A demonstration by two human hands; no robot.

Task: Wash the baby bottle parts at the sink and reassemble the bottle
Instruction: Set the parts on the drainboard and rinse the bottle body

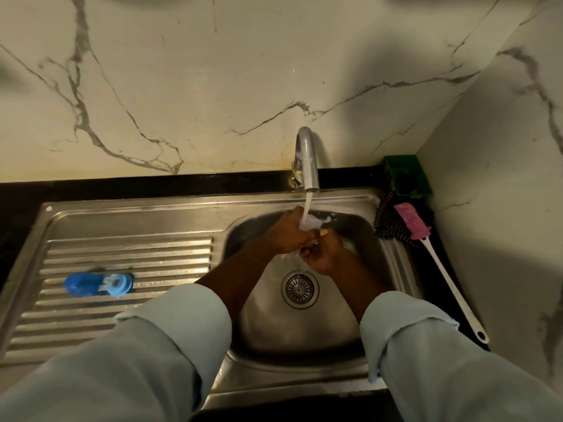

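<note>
Under the running faucet (306, 159), the left hand (289, 231) and right hand (321, 254) meet over the basin, fingers curled round a small clear bottle part (310, 223) held directly below the spout; which part it is cannot be told. The left hand sits nearer the faucet, the right just behind it. Well left of the faucet, the blue bottle pieces (99, 284) lie lengthwise across the drainboard (128, 251), closer to the left arm.

Two hands (307, 242), one brush (438, 263)
</note>
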